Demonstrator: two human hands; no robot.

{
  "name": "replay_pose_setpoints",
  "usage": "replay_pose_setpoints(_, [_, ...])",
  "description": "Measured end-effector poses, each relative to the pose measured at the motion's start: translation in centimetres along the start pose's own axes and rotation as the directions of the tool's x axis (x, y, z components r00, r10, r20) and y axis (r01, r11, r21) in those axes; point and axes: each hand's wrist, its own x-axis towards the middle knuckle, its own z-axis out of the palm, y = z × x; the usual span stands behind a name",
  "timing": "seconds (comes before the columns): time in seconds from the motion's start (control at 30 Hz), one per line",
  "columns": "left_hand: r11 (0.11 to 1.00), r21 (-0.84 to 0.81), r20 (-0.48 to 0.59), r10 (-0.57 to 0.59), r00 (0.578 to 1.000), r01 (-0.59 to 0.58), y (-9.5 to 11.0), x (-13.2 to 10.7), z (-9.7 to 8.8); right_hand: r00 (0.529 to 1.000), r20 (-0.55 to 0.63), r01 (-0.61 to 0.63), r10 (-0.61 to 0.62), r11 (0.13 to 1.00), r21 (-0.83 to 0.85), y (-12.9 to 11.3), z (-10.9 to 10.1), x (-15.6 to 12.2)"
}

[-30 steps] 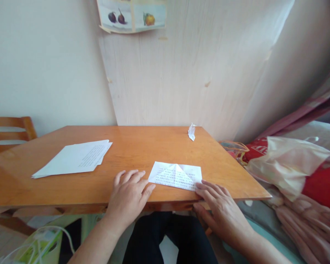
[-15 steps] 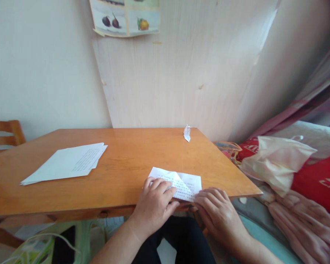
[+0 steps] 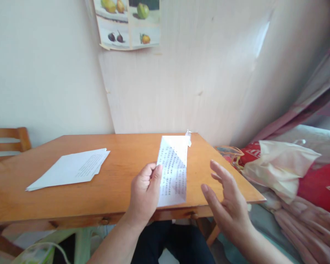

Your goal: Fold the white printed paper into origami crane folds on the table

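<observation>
A folded sheet of printed paper (image 3: 172,176) is held upright over the table's front edge, long side vertical, a diagonal fold showing across its upper part. My left hand (image 3: 145,190) pinches its left edge between thumb and fingers. To the right of the paper, apart from it, my right hand (image 3: 228,201) is raised with thumb and fingers spread and nothing in them. Behind the paper's top right corner, a small folded white paper piece (image 3: 189,139) stands at the table's far edge, partly covered.
The wooden table (image 3: 121,198) carries a stack of printed sheets (image 3: 68,168) on its left. Beyond the right edge lie a cream plastic bag (image 3: 277,165), red bags and pinkish cloth. A fruit picture (image 3: 129,25) hangs on the wall. A wooden chair (image 3: 8,139) is at far left.
The folded paper has been lifted off the table and turned from lying crosswise to upright in my left hand. My right hand has come away from it and opened. The view has tilted up slightly.
</observation>
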Motion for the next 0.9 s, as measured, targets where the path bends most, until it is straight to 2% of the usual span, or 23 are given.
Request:
replay_pose_setpoints(0.1, [0.940, -0.268, 0.033, -0.207, 0.978, 0.209, -0.3, 0.4, 0.3, 0.977, 0.131, -0.189, 0.169, 0.969, 0.157, 0.3, 1.0, -0.1])
replay_pose_setpoints(0.23, [0.820, -0.478, 0.083, -0.315, 0.945, 0.315, -1.4, 0.3, 0.9, 0.895, 0.357, -0.396, 0.268, 0.845, 0.360, 0.7, 2.3, -0.6])
replay_pose_setpoints(0.43, [0.782, -0.496, 0.122, -0.368, 0.922, 0.378, -2.8, -0.2, 1.3, 0.832, 0.477, -0.506, 0.284, 0.741, 0.441, 0.8, 3.7, -1.0])
replay_pose_setpoints(0.5, [0.794, -0.474, 0.136, -0.361, 0.922, 0.381, -3.1, -0.4, 1.4, 0.821, 0.487, -0.518, 0.298, 0.746, 0.418, 0.8, 4.0, -0.9])
replay_pose_setpoints(0.6, [0.849, -0.388, 0.165, -0.318, 0.934, 0.358, -3.8, -0.5, 1.3, 0.829, 0.474, -0.479, 0.298, 0.816, 0.323, 0.8, 4.4, -0.7])
replay_pose_setpoints(0.7, [0.946, -0.168, 0.190, -0.246, 0.950, 0.278, -4.9, -0.8, 1.0, 0.820, 0.485, -0.444, 0.303, 0.872, 0.206, 1.1, 4.6, -0.4])
replay_pose_setpoints(0.8, [0.988, 0.121, 0.104, -0.109, 0.989, 0.096, -5.9, -1.0, 0.6, 0.813, 0.491, -0.409, 0.313, 0.907, 0.099, 1.4, 4.7, 0.0])
replay_pose_setpoints(0.87, [0.956, 0.291, 0.062, 0.027, 0.998, -0.044, -6.0, -1.1, 0.3, 0.803, 0.497, -0.405, 0.328, 0.913, 0.050, 1.5, 4.7, 0.2])
replay_pose_setpoints(0.9, [0.928, 0.354, 0.090, 0.084, 0.992, -0.111, -5.8, -1.1, 0.1, 0.798, 0.502, -0.403, 0.332, 0.915, 0.036, 1.6, 4.7, 0.4])
